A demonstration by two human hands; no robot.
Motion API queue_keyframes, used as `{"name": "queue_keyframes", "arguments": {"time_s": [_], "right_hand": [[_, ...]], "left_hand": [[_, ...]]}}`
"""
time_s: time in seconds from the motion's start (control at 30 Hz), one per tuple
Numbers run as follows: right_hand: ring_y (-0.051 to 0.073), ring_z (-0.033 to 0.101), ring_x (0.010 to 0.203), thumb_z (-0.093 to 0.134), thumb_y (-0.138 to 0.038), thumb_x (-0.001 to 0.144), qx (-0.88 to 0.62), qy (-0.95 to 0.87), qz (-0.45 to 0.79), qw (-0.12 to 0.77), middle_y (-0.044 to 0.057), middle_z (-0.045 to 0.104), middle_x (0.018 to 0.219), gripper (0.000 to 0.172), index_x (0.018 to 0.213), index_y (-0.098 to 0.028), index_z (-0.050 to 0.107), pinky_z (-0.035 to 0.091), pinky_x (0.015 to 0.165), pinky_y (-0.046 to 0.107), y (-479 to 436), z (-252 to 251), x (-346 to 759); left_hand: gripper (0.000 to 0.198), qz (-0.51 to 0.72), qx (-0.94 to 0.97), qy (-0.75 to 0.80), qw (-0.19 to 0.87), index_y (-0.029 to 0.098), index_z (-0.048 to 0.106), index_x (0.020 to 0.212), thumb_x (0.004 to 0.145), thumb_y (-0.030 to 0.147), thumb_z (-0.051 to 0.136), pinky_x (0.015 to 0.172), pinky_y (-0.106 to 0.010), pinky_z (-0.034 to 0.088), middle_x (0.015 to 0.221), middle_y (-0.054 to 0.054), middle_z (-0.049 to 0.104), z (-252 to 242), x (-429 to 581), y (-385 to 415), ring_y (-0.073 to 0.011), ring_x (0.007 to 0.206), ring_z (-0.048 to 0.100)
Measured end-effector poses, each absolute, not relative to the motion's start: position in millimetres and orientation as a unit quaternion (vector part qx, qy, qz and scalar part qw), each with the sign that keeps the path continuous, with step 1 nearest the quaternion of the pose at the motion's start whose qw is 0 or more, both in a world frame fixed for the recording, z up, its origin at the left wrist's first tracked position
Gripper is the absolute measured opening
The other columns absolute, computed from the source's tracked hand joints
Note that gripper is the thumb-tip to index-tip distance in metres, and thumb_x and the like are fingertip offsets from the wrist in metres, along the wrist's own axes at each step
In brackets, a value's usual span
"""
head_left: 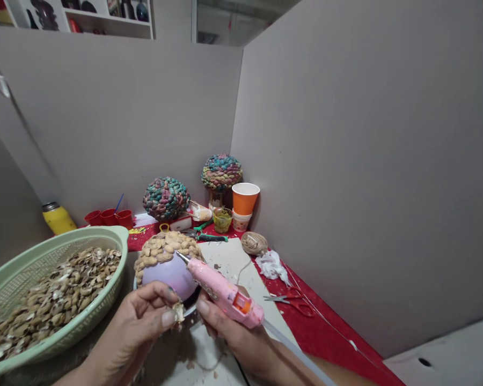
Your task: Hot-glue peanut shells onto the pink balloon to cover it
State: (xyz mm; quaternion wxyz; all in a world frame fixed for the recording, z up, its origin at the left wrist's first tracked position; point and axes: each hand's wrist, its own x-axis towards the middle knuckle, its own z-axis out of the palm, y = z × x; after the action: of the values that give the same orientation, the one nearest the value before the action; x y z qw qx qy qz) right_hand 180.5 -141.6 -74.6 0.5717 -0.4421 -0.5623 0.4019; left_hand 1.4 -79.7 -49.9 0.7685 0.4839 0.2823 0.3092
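Grey partitions (pixel 354 161) flank red cloth (pixel 322 340); left hand (pixel 131 324) pinches what seems a shell (pixel 179 312), right hand (pixel 241 338) grips a glue gun (pixel 219 287)

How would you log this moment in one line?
left hand: pinching shell piece; right hand: holding glue gun; purple ball: partly shell-covered, partly bare

Green basket (pixel 121 234): cut off by the picture's edge at eight o'clock.
Shell bit (pixel 179 312): partly hidden in the left hand's (pixel 139 319) fingertips, too small to tell its shape.
Purple ball (pixel 165 276): covered at six to seven o'clock by that hand, at three by the glue gun (pixel 225 292).
Gun's grip: hidden in the right hand (pixel 235 324); the glue stick (pixel 294 348) leaves the picture at five o'clock.
Shelf (pixel 108 18): cut off at eleven o'clock, its objects (pixel 47 15) indistinct.
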Motion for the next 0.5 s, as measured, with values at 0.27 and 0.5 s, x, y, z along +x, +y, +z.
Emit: {"name": "queue_keyframes", "arguments": {"time_s": [0.27,0.5], "right_hand": [[0.011,0.038,0.057,0.060,-0.049,0.087,-0.421,-0.566,0.404,0.583,-0.003,0.043,0.063,0.036,0.070,-0.018,0.052,0.034,0.052,0.024,-145.9,-71.2,176.6],[0.010,0.034,0.053,0.064,-0.056,0.082,-0.397,-0.536,0.471,0.577,-0.004,0.039,0.059,0.042,0.067,-0.019,0.047,0.031,0.049,0.023,-146.5,-74.5,171.7]], "left_hand": [[0.024,0.335,0.508,0.321,0.726,0.018,0.072,0.081,0.065,0.027,0.086,0.070,-0.022,0.050,0.077,-0.002,0.072,-57.1,5.3,-81.5,-0.0141,0.072,0.062],[0.010,0.385,0.636,0.320,0.587,0.021,0.076,0.073,0.066,0.024,0.083,0.070,-0.021,0.055,0.078,-0.003,0.074,-54.4,5.0,-86.0,-0.0178,0.074,0.067]]}}
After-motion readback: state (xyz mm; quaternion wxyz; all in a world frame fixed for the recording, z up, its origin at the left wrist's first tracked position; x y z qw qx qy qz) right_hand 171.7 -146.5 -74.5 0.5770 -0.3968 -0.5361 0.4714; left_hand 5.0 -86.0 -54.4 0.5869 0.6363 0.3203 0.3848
